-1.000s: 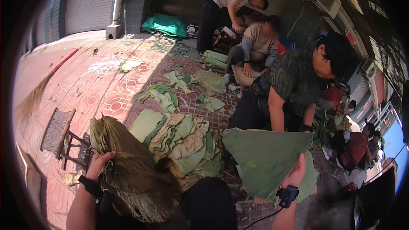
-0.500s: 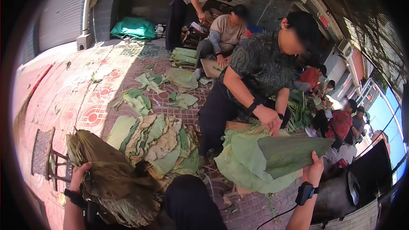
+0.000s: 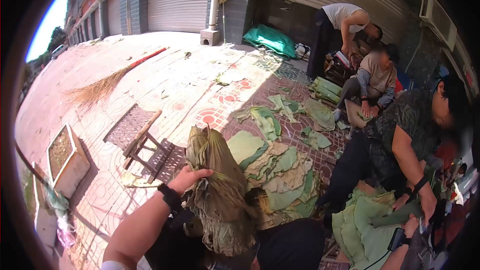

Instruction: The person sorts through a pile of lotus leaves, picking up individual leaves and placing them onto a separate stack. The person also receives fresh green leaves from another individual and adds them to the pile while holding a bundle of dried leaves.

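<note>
My left hand (image 3: pixel 192 178) is closed round a bundle of dry, brown-green lotus leaves (image 3: pixel 222 200), gathered to a point at its top. My right hand (image 3: pixel 411 225) is at the right, closed at the edge of a folded dark-green lotus leaf (image 3: pixel 392 217); its fingers are partly hidden. This leaf lies over a stack of paler green leaves (image 3: pixel 352 215). A co-worker's hand (image 3: pixel 427 204) is right beside my right hand. Between my hands, on the paving, spreads a pile of green and dried tan leaves (image 3: pixel 285 175).
A low folding stool (image 3: pixel 132 127) stands left of the bundle, with a planter box (image 3: pixel 70 160) farther left. A broom (image 3: pixel 112 82) lies on the paving. Loose leaves (image 3: pixel 267 122) are scattered ahead. Co-workers sit at the right, and one person (image 3: pixel 345 17) bends over behind them.
My view has swung left, bringing the stool, broom and planter into sight. The leaf by my right hand, spread wide before, now looks narrow and folded. My left hand still grips the dry bundle.
</note>
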The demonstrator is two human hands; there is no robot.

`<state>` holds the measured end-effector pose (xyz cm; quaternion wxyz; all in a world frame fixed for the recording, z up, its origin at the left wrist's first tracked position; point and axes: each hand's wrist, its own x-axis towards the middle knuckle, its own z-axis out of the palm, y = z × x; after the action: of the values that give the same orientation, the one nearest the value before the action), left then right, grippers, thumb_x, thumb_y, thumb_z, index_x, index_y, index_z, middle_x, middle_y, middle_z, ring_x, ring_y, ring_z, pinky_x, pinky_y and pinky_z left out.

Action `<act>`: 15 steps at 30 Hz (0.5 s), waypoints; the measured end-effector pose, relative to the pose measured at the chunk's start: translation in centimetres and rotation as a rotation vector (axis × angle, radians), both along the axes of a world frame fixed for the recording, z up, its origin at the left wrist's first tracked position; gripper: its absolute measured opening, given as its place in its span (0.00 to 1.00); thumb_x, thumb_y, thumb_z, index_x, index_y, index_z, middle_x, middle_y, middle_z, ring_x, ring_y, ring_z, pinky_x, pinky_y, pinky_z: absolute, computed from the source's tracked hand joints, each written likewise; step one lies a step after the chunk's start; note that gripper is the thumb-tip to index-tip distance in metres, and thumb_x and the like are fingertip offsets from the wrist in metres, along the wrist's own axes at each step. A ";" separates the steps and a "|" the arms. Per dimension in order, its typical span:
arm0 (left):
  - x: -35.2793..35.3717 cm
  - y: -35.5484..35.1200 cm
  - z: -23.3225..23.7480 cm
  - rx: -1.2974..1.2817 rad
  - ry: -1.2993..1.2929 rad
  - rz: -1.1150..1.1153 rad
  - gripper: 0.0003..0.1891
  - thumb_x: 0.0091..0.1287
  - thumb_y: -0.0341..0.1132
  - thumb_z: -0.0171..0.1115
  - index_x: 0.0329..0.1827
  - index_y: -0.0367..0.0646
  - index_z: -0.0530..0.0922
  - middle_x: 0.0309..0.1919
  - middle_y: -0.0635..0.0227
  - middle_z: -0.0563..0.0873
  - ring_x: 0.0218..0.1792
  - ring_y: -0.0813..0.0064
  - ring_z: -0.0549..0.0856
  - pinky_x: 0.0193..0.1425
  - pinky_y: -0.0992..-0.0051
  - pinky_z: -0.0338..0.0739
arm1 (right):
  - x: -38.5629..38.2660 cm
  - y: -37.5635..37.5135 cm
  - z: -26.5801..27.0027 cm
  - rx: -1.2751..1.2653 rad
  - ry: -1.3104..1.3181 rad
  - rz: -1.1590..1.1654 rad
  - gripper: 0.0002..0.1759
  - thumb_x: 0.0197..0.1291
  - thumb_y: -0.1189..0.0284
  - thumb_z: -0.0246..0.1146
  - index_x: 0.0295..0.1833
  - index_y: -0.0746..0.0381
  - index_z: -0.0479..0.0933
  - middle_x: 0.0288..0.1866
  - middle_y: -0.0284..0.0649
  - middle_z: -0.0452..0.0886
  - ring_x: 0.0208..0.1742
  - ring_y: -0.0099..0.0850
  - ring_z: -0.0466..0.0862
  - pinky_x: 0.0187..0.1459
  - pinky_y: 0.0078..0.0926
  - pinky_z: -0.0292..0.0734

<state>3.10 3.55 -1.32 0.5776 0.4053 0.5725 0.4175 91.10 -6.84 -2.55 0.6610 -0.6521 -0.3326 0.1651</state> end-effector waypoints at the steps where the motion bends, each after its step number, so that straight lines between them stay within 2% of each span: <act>1: -0.5 0.3 -0.9 0.055 0.008 -0.024 0.20 0.60 0.37 0.67 0.52 0.35 0.79 0.46 0.66 0.85 0.47 0.75 0.82 0.57 0.75 0.73 | 0.4 1.1 -0.9 0.008 -0.124 -0.007 0.15 0.59 0.74 0.56 0.51 0.69 0.72 0.46 0.45 0.79 0.41 0.37 0.81 0.41 0.36 0.77; 2: -1.0 0.0 -1.0 0.044 -0.026 0.002 0.20 0.60 0.36 0.68 0.52 0.34 0.79 0.46 0.66 0.85 0.47 0.75 0.82 0.56 0.75 0.74 | 0.3 2.0 -1.1 0.019 -0.254 -0.030 0.17 0.59 0.73 0.56 0.52 0.70 0.72 0.47 0.47 0.79 0.42 0.37 0.81 0.44 0.35 0.76; 4: -0.9 0.3 -1.2 0.016 -0.112 0.014 0.20 0.59 0.36 0.68 0.52 0.34 0.79 0.46 0.65 0.85 0.46 0.74 0.83 0.55 0.74 0.75 | -0.1 3.3 -1.2 -0.054 -0.210 -0.081 0.21 0.59 0.72 0.56 0.57 0.71 0.70 0.52 0.48 0.78 0.47 0.38 0.80 0.49 0.35 0.74; 5: -1.0 0.2 -1.0 -0.005 -0.110 0.044 0.18 0.61 0.33 0.65 0.52 0.33 0.77 0.44 0.64 0.85 0.42 0.74 0.85 0.50 0.73 0.79 | 0.0 3.5 -1.0 -0.087 -0.191 -0.116 0.24 0.59 0.72 0.56 0.60 0.71 0.69 0.54 0.49 0.77 0.50 0.38 0.79 0.52 0.35 0.73; 6: -1.0 0.1 -0.8 -0.006 -0.141 0.065 0.18 0.61 0.33 0.65 0.52 0.33 0.77 0.44 0.64 0.85 0.41 0.74 0.85 0.49 0.73 0.79 | -3.8 3.8 0.2 -0.046 -0.269 -0.179 0.27 0.60 0.72 0.56 0.64 0.70 0.65 0.58 0.50 0.74 0.55 0.38 0.77 0.57 0.34 0.69; 7: -1.3 0.0 -0.7 -0.006 -0.172 0.087 0.18 0.61 0.32 0.65 0.52 0.33 0.77 0.44 0.64 0.85 0.41 0.74 0.85 0.49 0.73 0.80 | -11.5 4.5 2.6 -0.003 -0.347 -0.240 0.31 0.60 0.71 0.56 0.68 0.70 0.62 0.63 0.51 0.71 0.60 0.39 0.74 0.62 0.34 0.66; 8: -1.4 -0.1 -0.8 -0.006 -0.205 0.111 0.18 0.61 0.32 0.65 0.52 0.33 0.77 0.44 0.63 0.85 0.41 0.73 0.85 0.49 0.72 0.80 | -14.0 5.4 2.5 -0.082 -0.592 -0.381 0.36 0.61 0.71 0.57 0.73 0.68 0.54 0.71 0.52 0.62 0.69 0.39 0.67 0.68 0.31 0.58; 9: -1.8 -0.2 -0.8 -0.049 -0.183 0.118 0.20 0.60 0.33 0.66 0.54 0.33 0.77 0.46 0.64 0.85 0.46 0.74 0.83 0.53 0.73 0.76 | -19.0 6.9 3.0 0.081 -0.493 -0.271 0.36 0.63 0.72 0.57 0.74 0.67 0.53 0.73 0.53 0.59 0.73 0.39 0.61 0.71 0.31 0.52; 11: -2.1 -0.6 -0.7 -0.046 -0.168 0.133 0.20 0.60 0.34 0.66 0.54 0.33 0.78 0.47 0.64 0.85 0.47 0.73 0.83 0.55 0.73 0.75 | -31.4 9.6 6.2 0.075 -0.777 -0.263 0.35 0.64 0.72 0.58 0.75 0.62 0.54 0.74 0.49 0.59 0.71 0.39 0.63 0.71 0.35 0.52; 12: -2.5 -0.9 -0.6 -0.045 -0.154 0.142 0.20 0.60 0.34 0.66 0.54 0.33 0.78 0.47 0.64 0.85 0.47 0.73 0.83 0.55 0.73 0.75 | -36.6 11.0 7.8 0.053 -0.723 0.002 0.32 0.65 0.74 0.56 0.74 0.58 0.57 0.74 0.47 0.60 0.74 0.38 0.60 0.72 0.36 0.50; 13: -3.0 -1.4 -0.4 -0.054 -0.146 0.145 0.20 0.60 0.34 0.66 0.54 0.34 0.78 0.47 0.64 0.85 0.48 0.74 0.82 0.56 0.73 0.74 | -40.8 12.9 8.6 0.012 -0.609 0.282 0.31 0.63 0.75 0.57 0.71 0.63 0.61 0.72 0.46 0.63 0.74 0.35 0.61 0.71 0.38 0.52; 15: -3.9 -2.5 0.0 -0.068 -0.134 0.155 0.21 0.60 0.35 0.66 0.54 0.34 0.78 0.47 0.65 0.85 0.49 0.74 0.82 0.57 0.74 0.73 | -48.6 16.9 9.0 -0.123 -0.666 0.690 0.29 0.60 0.73 0.60 0.68 0.65 0.66 0.65 0.49 0.72 0.68 0.38 0.70 0.67 0.34 0.61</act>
<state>-0.78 1.08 -1.31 0.5941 0.3111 0.5761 0.4673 42.54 10.08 6.46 0.3853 -0.5591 -0.7127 0.1763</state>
